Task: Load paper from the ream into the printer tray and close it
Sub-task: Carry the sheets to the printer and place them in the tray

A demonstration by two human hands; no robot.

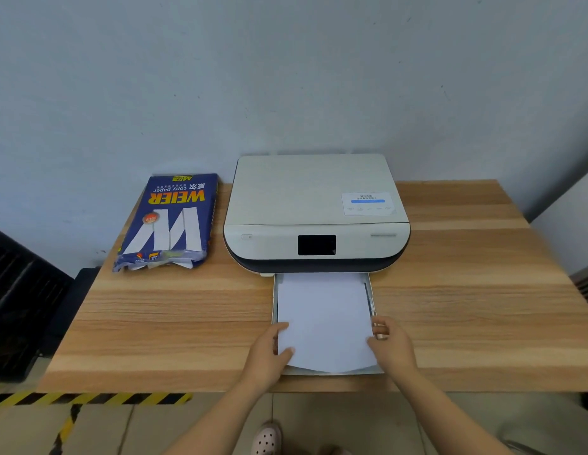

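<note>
A white printer with a dark front band stands at the back of the wooden table. Its tray is pulled out toward me. A stack of white paper lies in the tray, its near edge bowed over the tray's front. My left hand grips the paper's near left edge, thumb on top. My right hand holds the near right edge beside the tray's side rail. The blue paper ream lies left of the printer, its near end torn open.
The wooden table reaches its front edge just below the tray. A wall stands behind the printer. Yellow-black hazard tape marks the floor at the lower left, and a dark object stands left of the table.
</note>
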